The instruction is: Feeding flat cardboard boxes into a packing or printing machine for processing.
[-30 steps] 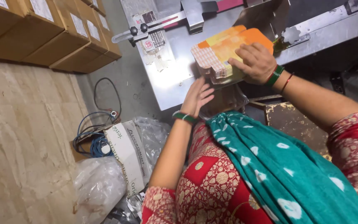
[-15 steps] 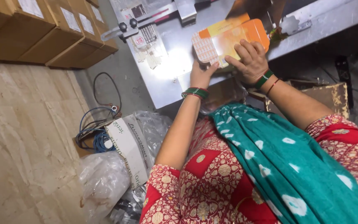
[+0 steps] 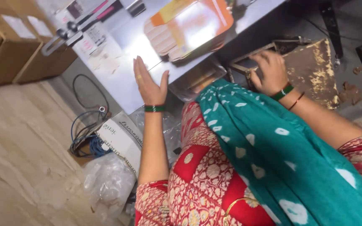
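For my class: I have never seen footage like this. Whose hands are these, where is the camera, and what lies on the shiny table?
There is no machine arm here: a person works with bare hands, and the single camera sits on that person's head, looking down. The left hand is open, its palm against the edge of the steel table, holding nothing. The right hand reaches below the table towards a worn brown box; whether it grips anything cannot be told. On the table lies an orange and yellow packet, glossy and untouched. Cardboard boxes and cables sit on the floor.
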